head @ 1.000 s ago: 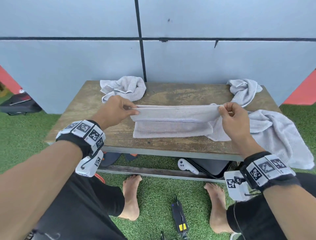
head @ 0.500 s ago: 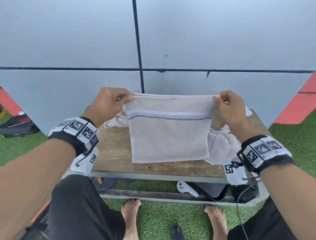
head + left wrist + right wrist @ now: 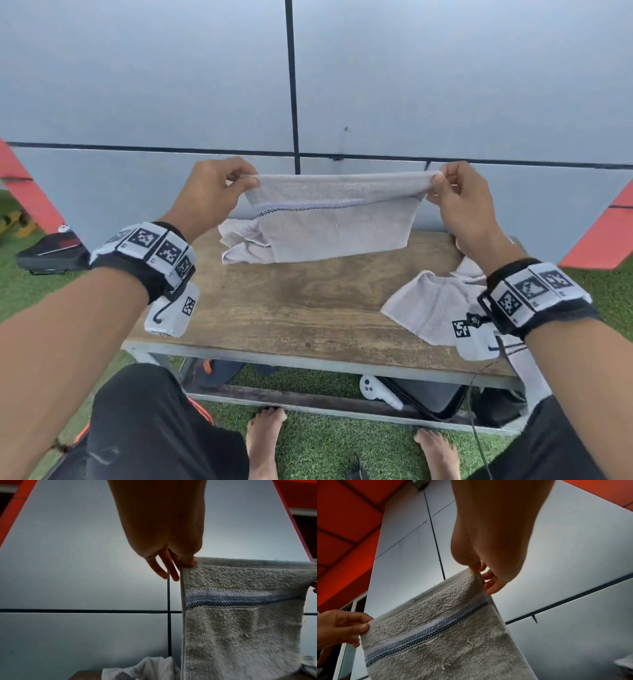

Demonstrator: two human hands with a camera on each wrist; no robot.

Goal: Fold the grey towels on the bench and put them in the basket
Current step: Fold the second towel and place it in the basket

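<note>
A folded grey towel (image 3: 334, 226) with a blue and checked stripe hangs in the air above the wooden bench (image 3: 301, 308). My left hand (image 3: 219, 192) pinches its top left corner and my right hand (image 3: 455, 195) pinches its top right corner. In the left wrist view the thumb (image 3: 189, 561) presses the towel (image 3: 240, 622) edge, and the other fingers point down. The right wrist view shows the towel (image 3: 436, 635) stretched between both hands. A crumpled grey towel (image 3: 239, 245) lies at the bench's back left, another (image 3: 431, 305) on the right. No basket is in view.
A grey panelled wall (image 3: 376, 85) stands right behind the bench. Under the bench lie a white controller (image 3: 376, 392) and a black case (image 3: 431, 397). A black bag (image 3: 51, 250) sits on the green turf at the left. My bare feet (image 3: 263, 442) stand before the bench.
Both hands have lifted the towel from the bench top up into the air, so it now hangs clear of the wood. The head view has tilted upward.
</note>
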